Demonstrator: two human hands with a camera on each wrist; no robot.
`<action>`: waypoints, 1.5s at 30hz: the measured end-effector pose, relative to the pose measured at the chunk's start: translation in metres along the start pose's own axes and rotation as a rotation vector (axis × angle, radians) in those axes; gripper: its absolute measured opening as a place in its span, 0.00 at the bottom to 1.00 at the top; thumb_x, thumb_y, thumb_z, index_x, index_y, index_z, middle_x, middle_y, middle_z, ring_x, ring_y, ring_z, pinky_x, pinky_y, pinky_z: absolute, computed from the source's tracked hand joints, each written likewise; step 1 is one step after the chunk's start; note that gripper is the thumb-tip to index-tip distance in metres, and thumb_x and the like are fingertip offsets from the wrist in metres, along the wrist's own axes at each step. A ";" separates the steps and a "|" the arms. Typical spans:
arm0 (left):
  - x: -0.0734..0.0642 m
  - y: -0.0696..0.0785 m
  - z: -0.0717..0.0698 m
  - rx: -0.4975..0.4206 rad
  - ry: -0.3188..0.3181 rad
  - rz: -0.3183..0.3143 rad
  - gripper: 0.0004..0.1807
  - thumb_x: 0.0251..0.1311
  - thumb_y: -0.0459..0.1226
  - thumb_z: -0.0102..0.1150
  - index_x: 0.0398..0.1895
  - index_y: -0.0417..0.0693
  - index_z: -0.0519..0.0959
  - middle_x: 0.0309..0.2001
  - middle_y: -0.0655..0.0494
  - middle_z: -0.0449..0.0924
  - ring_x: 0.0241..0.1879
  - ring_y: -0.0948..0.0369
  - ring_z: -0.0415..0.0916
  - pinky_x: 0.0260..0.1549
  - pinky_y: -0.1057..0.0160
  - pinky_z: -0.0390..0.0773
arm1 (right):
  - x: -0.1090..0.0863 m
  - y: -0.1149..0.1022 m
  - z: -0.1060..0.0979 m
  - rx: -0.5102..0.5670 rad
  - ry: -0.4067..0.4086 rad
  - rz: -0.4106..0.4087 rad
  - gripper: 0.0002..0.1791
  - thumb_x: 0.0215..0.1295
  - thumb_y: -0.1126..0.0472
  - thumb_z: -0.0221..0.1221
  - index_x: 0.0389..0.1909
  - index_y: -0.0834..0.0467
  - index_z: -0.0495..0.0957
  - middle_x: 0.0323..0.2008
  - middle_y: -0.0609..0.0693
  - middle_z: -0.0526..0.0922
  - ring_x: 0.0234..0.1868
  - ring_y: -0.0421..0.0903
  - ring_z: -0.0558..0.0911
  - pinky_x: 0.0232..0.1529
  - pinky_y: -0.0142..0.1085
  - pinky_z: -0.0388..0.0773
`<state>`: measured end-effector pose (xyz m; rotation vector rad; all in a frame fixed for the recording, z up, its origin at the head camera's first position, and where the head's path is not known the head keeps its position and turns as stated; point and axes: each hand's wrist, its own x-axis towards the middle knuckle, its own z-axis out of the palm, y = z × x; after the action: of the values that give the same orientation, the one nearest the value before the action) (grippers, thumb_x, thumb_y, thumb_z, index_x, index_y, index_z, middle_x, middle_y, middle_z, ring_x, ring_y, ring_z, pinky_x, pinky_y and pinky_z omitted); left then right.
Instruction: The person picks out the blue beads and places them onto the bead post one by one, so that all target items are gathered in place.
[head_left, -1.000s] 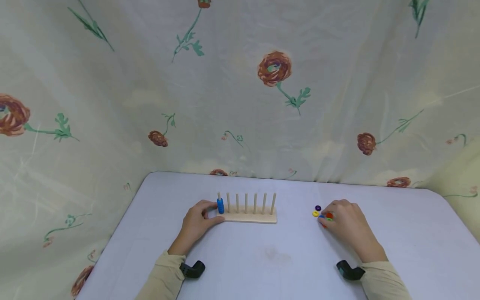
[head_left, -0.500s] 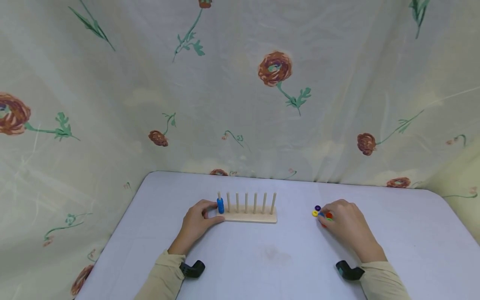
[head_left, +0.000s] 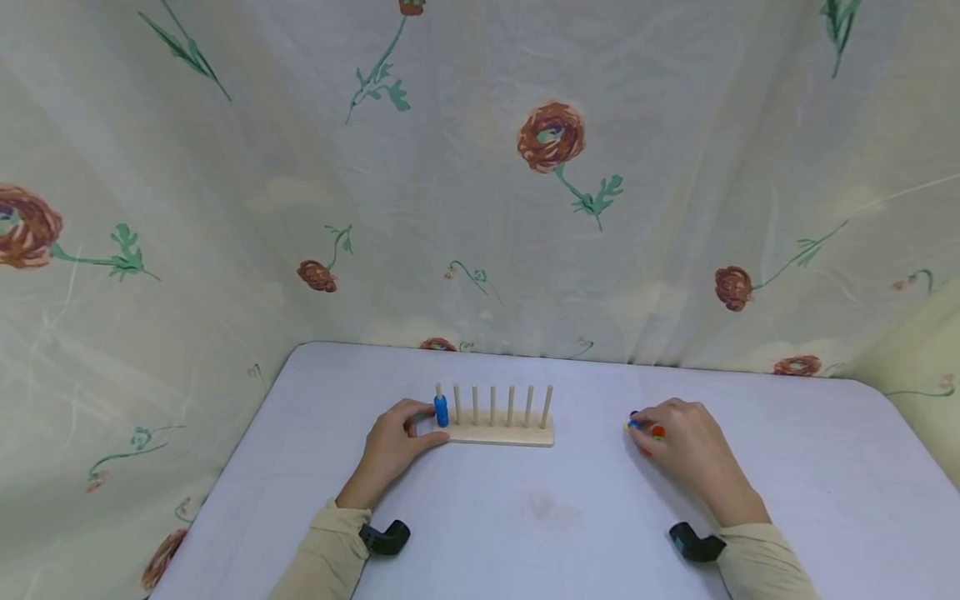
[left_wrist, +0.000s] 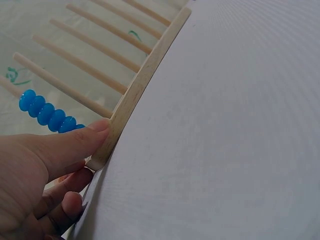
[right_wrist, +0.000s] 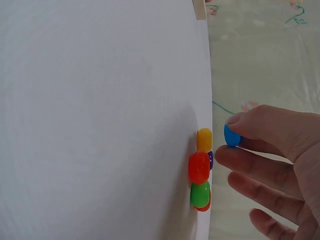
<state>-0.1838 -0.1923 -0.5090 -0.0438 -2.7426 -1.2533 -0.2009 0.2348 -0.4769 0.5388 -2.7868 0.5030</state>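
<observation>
A wooden peg board (head_left: 495, 433) with a row of upright pegs stands left of the table's middle. Its leftmost peg carries a stack of blue beads (left_wrist: 47, 114); the other pegs are bare. My left hand (head_left: 393, 442) grips the board's left end, thumb on the front edge and fingers round the end. Off to the right, my right hand (head_left: 690, 446) pinches one blue bead (right_wrist: 231, 135) between thumb and fingers, just above the table. Below it lie loose beads: yellow (right_wrist: 204, 140), red (right_wrist: 199, 167), green (right_wrist: 200, 194) and a partly hidden purple one (right_wrist: 210, 160).
The beads and the board rest on a table with a white cover (head_left: 547, 533). Behind it hangs a flower-printed curtain (head_left: 465, 208), close to the table's back edge. A black wrist device (head_left: 385, 539) sits at the left cuff, another (head_left: 697, 543) at the right.
The right hand has picked up a blue bead from the loose ones and shifted slightly left and up with it. The left hand and the board have stayed put.
</observation>
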 end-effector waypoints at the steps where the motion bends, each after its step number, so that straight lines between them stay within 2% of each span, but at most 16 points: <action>1: 0.000 0.000 0.000 0.000 0.001 0.000 0.26 0.50 0.44 0.81 0.53 0.49 0.87 0.33 0.57 0.78 0.26 0.65 0.65 0.24 0.70 0.63 | 0.000 0.000 0.001 0.002 0.007 -0.006 0.09 0.60 0.58 0.72 0.39 0.56 0.91 0.33 0.49 0.91 0.42 0.55 0.87 0.51 0.57 0.78; 12: 0.000 -0.001 0.001 0.019 -0.003 0.003 0.26 0.51 0.45 0.80 0.54 0.48 0.86 0.32 0.57 0.76 0.27 0.65 0.65 0.24 0.70 0.64 | 0.004 -0.006 -0.002 0.027 0.049 -0.029 0.08 0.58 0.60 0.73 0.38 0.55 0.91 0.32 0.47 0.90 0.41 0.53 0.87 0.50 0.55 0.78; 17: 0.000 -0.001 0.001 0.028 0.005 0.006 0.26 0.51 0.45 0.81 0.54 0.48 0.86 0.31 0.57 0.76 0.27 0.65 0.66 0.24 0.70 0.64 | 0.011 -0.015 -0.006 0.036 0.046 -0.045 0.08 0.59 0.59 0.73 0.39 0.55 0.91 0.33 0.48 0.90 0.39 0.50 0.86 0.46 0.52 0.79; 28: 0.000 -0.002 0.002 0.022 0.003 -0.005 0.26 0.51 0.45 0.80 0.54 0.48 0.86 0.32 0.57 0.77 0.27 0.66 0.65 0.24 0.70 0.64 | 0.040 -0.049 -0.009 0.128 0.063 -0.032 0.09 0.63 0.56 0.72 0.42 0.53 0.91 0.38 0.48 0.91 0.45 0.52 0.87 0.50 0.53 0.80; 36: 0.000 0.000 0.000 0.015 -0.001 -0.012 0.26 0.51 0.45 0.80 0.54 0.48 0.86 0.32 0.56 0.77 0.27 0.65 0.65 0.24 0.70 0.63 | 0.060 -0.081 -0.007 0.218 0.131 -0.098 0.08 0.62 0.57 0.72 0.41 0.54 0.91 0.38 0.48 0.91 0.47 0.52 0.87 0.51 0.52 0.82; 40: 0.000 -0.001 0.000 0.013 0.000 -0.009 0.26 0.51 0.46 0.80 0.54 0.48 0.86 0.32 0.56 0.77 0.27 0.65 0.65 0.24 0.69 0.63 | 0.069 -0.100 -0.006 0.267 0.140 -0.120 0.09 0.63 0.57 0.72 0.42 0.55 0.91 0.40 0.49 0.92 0.48 0.52 0.87 0.60 0.53 0.79; 45: 0.000 -0.002 0.001 0.009 -0.004 -0.001 0.26 0.52 0.46 0.80 0.54 0.48 0.86 0.32 0.56 0.77 0.27 0.65 0.65 0.24 0.69 0.64 | 0.080 -0.126 -0.003 0.301 0.134 -0.119 0.10 0.64 0.55 0.71 0.44 0.55 0.91 0.42 0.49 0.92 0.50 0.51 0.88 0.71 0.58 0.69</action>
<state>-0.1837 -0.1930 -0.5108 -0.0442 -2.7520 -1.2431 -0.2216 0.1013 -0.4134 0.7008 -2.5479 0.9038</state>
